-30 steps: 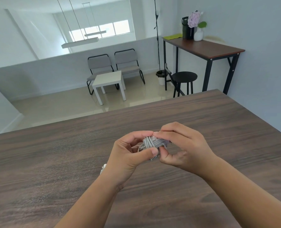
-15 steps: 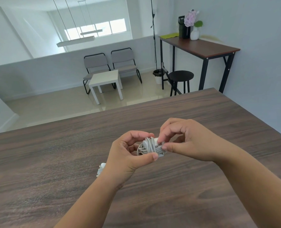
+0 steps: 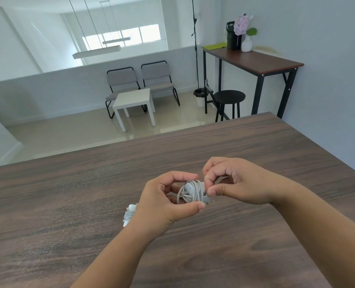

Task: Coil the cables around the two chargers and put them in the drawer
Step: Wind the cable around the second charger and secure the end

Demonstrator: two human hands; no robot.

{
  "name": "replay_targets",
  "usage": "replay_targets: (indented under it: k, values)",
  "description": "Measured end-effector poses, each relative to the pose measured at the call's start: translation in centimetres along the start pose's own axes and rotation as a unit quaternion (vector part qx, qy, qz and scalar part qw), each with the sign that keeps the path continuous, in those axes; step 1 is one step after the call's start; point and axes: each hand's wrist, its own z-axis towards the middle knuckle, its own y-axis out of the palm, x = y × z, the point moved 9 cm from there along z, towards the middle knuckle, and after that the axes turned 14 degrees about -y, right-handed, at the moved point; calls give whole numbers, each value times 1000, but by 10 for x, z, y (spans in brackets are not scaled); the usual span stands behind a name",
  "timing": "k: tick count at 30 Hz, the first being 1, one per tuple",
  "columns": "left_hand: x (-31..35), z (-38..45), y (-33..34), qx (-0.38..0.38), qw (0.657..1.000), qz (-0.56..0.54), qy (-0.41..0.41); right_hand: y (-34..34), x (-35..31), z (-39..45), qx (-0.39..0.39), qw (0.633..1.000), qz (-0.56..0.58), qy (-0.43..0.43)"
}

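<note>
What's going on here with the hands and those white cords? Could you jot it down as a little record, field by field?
setting: dark wooden table in a bright room
left hand: left hand grips the charger in hand, cable coiled around it
right hand: right hand pinches the cable end at the coil's right side
second charger: second charger lies on the table, partly hidden behind the left wrist, cable looks wrapped
drawer: not in view
stage: coiling nearly finished; nothing put away yet

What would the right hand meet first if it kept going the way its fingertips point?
The right hand points left at the charger it already pinches; just past that is the left hand. Depth is hard to judge.
</note>
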Motion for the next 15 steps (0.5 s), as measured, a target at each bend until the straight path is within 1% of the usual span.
replay_targets:
  k: [2,4,6,7,8,9,12,13,15]
  values:
    - [0,1,-3,3,1000,-9,1,-1,4,-1,33,999,15,-10]
    - [0,2,-7,5,999,-38,4,-5,9,-3,101,993,56,-16]
    - [-1,5,-10,9,996,-88,2,-7,19,-7,193,967,163,-8]
    - [-2,6,-12,13,993,-117,0,-6,26,-10,232,949,212,2]
    - [-4,7,-14,16,989,-147,-3,-3,33,-11,254,934,250,17]
    - [-7,9,-14,19,984,-174,-9,4,38,-11,257,923,284,34]
    - [-22,14,-14,21,970,-238,-42,32,41,-6,211,896,386,63]
    - [-29,16,-15,30,967,-245,-57,38,42,-4,209,889,401,64]
    - [-43,18,-18,54,965,-243,-84,42,51,0,236,884,397,69]
